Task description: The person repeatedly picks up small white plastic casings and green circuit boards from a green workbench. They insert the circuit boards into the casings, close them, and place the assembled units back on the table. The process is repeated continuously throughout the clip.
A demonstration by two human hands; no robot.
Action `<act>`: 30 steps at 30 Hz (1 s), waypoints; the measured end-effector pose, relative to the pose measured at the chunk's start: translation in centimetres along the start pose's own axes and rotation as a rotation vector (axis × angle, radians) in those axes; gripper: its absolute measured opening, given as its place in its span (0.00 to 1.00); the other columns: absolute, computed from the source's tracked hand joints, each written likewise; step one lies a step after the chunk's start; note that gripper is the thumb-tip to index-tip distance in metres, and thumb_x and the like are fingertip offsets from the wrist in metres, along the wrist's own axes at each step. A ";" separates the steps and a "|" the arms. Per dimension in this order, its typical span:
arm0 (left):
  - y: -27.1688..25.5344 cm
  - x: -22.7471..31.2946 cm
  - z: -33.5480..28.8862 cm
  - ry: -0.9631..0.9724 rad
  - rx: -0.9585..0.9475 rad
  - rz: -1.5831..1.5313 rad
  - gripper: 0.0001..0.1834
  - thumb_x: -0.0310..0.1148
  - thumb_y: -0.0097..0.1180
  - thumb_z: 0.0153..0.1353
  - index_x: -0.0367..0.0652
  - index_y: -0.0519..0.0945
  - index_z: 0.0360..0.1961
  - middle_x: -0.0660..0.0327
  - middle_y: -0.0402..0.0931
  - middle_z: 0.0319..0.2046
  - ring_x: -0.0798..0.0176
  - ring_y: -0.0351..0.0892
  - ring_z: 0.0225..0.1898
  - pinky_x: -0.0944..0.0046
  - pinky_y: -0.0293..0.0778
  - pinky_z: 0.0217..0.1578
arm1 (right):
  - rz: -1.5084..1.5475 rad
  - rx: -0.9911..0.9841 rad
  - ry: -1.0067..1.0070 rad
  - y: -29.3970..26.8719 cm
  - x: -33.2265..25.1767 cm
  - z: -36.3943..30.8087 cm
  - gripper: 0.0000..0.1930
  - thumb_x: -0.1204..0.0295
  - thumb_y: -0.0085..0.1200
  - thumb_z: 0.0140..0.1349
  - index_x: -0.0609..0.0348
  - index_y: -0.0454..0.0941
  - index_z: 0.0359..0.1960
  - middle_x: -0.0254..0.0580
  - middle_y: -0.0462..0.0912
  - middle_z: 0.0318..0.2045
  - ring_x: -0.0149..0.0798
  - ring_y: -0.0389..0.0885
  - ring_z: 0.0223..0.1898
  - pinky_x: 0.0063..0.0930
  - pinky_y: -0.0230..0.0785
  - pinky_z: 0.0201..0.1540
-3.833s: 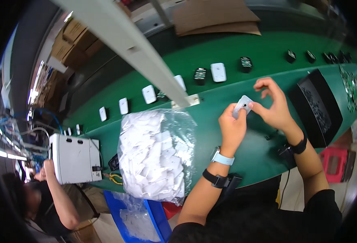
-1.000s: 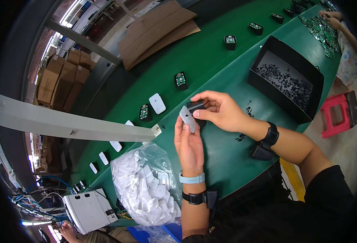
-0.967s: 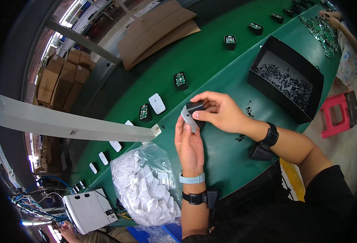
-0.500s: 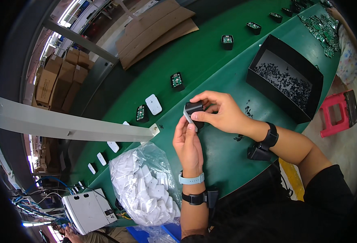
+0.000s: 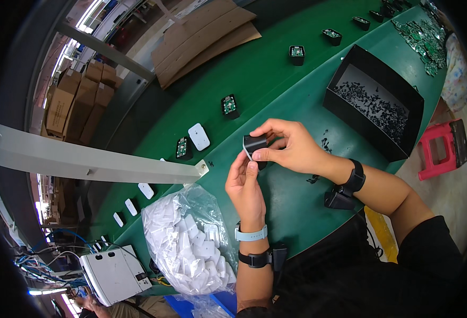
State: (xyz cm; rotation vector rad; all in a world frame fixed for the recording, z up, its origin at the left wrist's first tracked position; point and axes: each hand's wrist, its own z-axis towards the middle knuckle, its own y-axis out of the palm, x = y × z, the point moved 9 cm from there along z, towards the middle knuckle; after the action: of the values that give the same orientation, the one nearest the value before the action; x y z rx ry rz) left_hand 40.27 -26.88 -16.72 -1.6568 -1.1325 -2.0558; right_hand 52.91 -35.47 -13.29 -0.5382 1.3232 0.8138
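Observation:
Between my hands is a small black plastic housing [image 5: 255,142] with a white cover plate [image 5: 246,148] against its left face. My right hand [image 5: 292,146] grips the housing from the right, thumb in front and fingers over the top. From below, my left hand [image 5: 247,185] pinches the plate and the housing's lower end with thumb and fingers. Whatever sits inside the housing is hidden. To the left on the belt stand an open black housing with a green circuit board [image 5: 182,148] and a loose white plate [image 5: 198,137].
A clear bag of white plates [image 5: 191,244] lies left of my left forearm. On the right stands a black box [image 5: 374,100] holding small black parts. More housings [image 5: 296,55] line the green belt [image 5: 265,69]. Circuit boards [image 5: 421,42] are piled far right. A pale metal bar [image 5: 95,159] juts in.
The white plate now lies flatter against the black housing, its lower end drawn in. The belt's housings and plates have shifted slightly left.

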 end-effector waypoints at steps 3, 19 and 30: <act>-0.2 0.2 0.0 0.028 0.014 -0.004 0.19 0.24 0.54 0.70 0.29 0.72 0.60 0.52 0.77 0.55 0.61 0.77 0.55 0.60 0.70 0.61 | 0.039 0.018 0.002 0.1 -0.2 0.0 0.18 0.75 0.69 0.56 0.63 0.80 0.48 0.41 0.85 0.38 0.30 0.83 0.40 0.25 0.80 0.42; -0.3 0.8 0.0 0.120 0.006 0.182 0.16 0.19 0.56 0.66 0.27 0.76 0.54 0.43 0.74 0.59 0.53 0.76 0.59 0.54 0.76 0.59 | 0.036 -0.045 -0.016 0.2 -0.6 0.0 0.17 0.80 0.68 0.55 0.67 0.80 0.47 0.43 0.86 0.40 0.32 0.85 0.42 0.28 0.83 0.45; -0.1 1.0 0.2 0.184 -0.020 0.166 0.17 0.18 0.59 0.64 0.28 0.77 0.54 0.51 0.79 0.51 0.59 0.79 0.53 0.59 0.77 0.55 | -0.031 -0.068 0.022 0.5 -0.7 -0.2 0.18 0.80 0.66 0.57 0.66 0.80 0.49 0.45 0.86 0.41 0.33 0.85 0.45 0.29 0.82 0.48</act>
State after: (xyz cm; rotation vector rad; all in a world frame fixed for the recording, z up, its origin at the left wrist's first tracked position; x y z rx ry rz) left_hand 40.06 -26.39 -15.84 -1.4802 -0.8867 -2.0695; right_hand 52.33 -35.45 -12.54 -0.6216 1.3082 0.8313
